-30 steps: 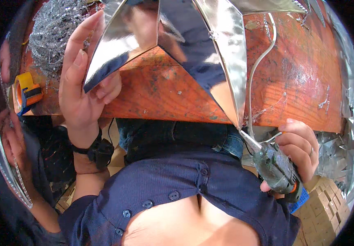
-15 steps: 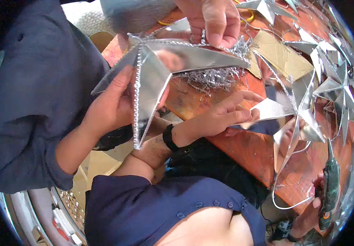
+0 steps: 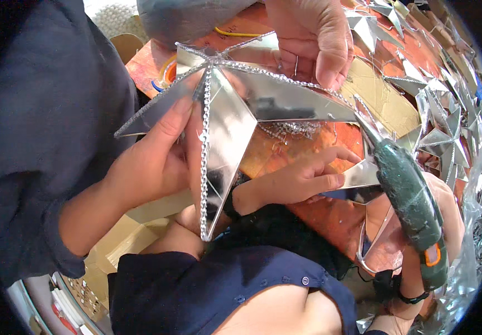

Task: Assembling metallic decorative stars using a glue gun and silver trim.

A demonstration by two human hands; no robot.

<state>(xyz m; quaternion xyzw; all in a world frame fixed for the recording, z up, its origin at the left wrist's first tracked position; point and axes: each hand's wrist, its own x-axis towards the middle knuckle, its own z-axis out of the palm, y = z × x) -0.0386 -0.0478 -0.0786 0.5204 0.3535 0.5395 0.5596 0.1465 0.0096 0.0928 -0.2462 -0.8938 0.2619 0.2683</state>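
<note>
My left hand [image 3: 294,181], with a black wristband, is closed on a point of a mirror-silver star [image 3: 361,177]; much of this star is hidden behind the glue gun. In my right hand [image 3: 446,209] I grip a dark green glue gun [image 3: 411,190] by its handle. Its nozzle overlaps the right tip of a larger silver star [image 3: 227,134]; whether they touch I cannot tell. Another person's hand [image 3: 160,151], from a dark sleeve, holds that larger star up. A second hand [image 3: 319,47], not mine, is at its upper edge, where silver trim runs along the ridge.
A tangle of silver garland [image 3: 291,129] lies on the reddish wooden table [image 3: 330,226] behind the large star. Cardboard [image 3: 380,92] rests farther back. Several silver stars [image 3: 442,137] crowd the right side. The other person's dark sleeve [image 3: 56,139] fills the left.
My right hand has brought the glue gun up and left to the large star's tip. The other person's upper hand has shifted right along the edge. My left hand has barely moved.
</note>
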